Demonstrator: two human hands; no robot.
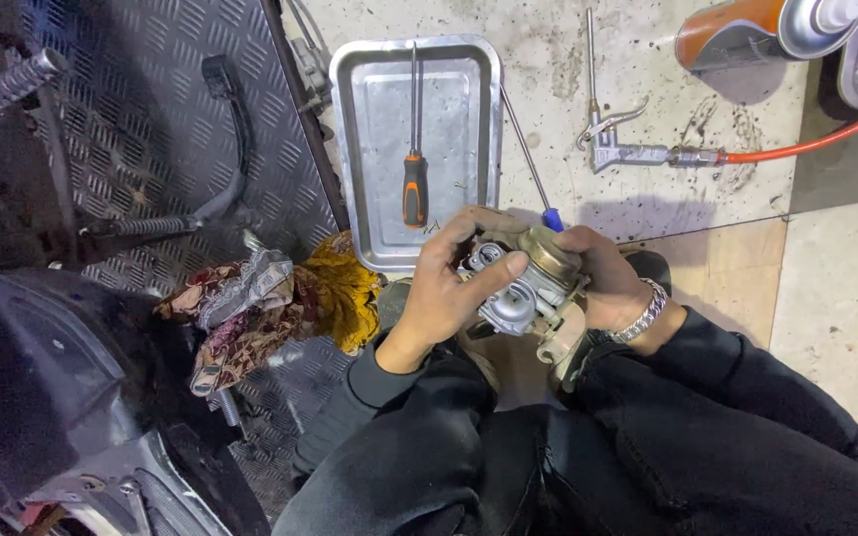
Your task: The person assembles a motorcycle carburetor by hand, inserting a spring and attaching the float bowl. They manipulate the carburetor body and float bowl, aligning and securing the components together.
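One metal tray [374, 149] lay on the concrete floor [647, 189] beside the checker-plate edge, one orange-handled screwdriver [414, 179] inside it. One patterned rag [270, 298] was bunched at the plate's edge; one air blow gun [628, 149] and one blue-handled screwdriver [533, 179] lay on the floor beyond. One carburettor [526, 283] was held over the lap, clasped by the left hand [444, 288] and right hand [603, 278], fingers curled round it. Inspection seemed under way; a steady grip would be needed next.

Metal tray [377, 149] – orange-handled screwdriver [414, 184], rag [270, 298]
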